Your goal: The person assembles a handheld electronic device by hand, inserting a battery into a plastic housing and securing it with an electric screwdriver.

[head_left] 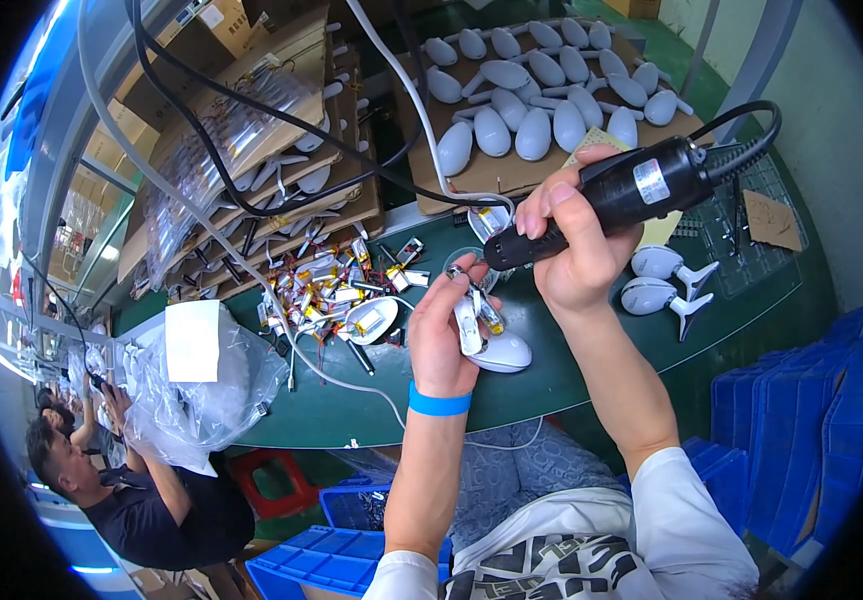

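Note:
My right hand (pixel 582 240) is wrapped round a black corded power tool (pixel 642 187), probably an electric screwdriver. Its narrow front end points left, close to my left fingers; no bit can be made out. In my left hand (pixel 438 340), which wears a blue wristband, is an opened white plastic handle (pixel 469 327) with a small silver-and-yellow battery (pixel 490 316) against it. A white oval housing (pixel 504 353) shows just under that hand; whether it joins the handle I cannot tell. Behind my fingers lies a small clear round dish (pixel 472 262), partly hidden.
Loose wired batteries (pixel 327 285) are heaped left of my hands. White oval-headed pieces (pixel 534 133) fill a cardboard sheet at the back; two more (pixel 649 296) lie right. Cables hang across the green table (pixel 572 370). A co-worker (pixel 142 510) sits left, beside a plastic bag (pixel 217 400).

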Demonstrator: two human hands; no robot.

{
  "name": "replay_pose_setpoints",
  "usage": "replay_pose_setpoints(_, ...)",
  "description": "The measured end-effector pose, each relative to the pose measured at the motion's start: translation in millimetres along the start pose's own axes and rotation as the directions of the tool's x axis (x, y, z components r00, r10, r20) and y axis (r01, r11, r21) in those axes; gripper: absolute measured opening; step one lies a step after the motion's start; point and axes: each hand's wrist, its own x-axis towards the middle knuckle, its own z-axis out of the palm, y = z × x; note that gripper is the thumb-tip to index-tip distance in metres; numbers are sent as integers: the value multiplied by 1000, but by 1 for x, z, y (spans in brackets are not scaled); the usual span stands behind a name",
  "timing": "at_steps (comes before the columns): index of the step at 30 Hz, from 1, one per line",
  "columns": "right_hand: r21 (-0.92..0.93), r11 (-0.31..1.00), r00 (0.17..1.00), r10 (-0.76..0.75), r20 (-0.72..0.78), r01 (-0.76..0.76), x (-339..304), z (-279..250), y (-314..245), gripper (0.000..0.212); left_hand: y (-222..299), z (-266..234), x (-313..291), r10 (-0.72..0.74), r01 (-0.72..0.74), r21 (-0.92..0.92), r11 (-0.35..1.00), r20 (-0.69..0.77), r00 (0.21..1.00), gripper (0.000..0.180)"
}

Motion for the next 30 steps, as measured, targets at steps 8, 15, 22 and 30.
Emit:
replay_pose_setpoints(8, -5, 1000, 1000, -19, -6, 19, 1, 1, 1, 36, 3, 3, -3, -8, 8, 3, 1000, -14, 1000, 36)
replay_pose_setpoints(15, -14, 1000, 1000, -11, -6, 11, 0, 2, 3, 36, 2, -3, -3, -19, 18, -4, 1000, -28, 999, 38)
replay_pose_setpoints(22, 66, 998, 1000, -13, -26, 15, -1, 3, 3, 36, 1, -4, -3, -21, 22, 11, 1000, -48, 999, 40)
replay_pose_setpoints(30, 43, 999, 1000, -5, 15, 4, -5, 0, 4, 35, 1, -5, -3, -18, 18, 7, 1000, -34, 999, 39)
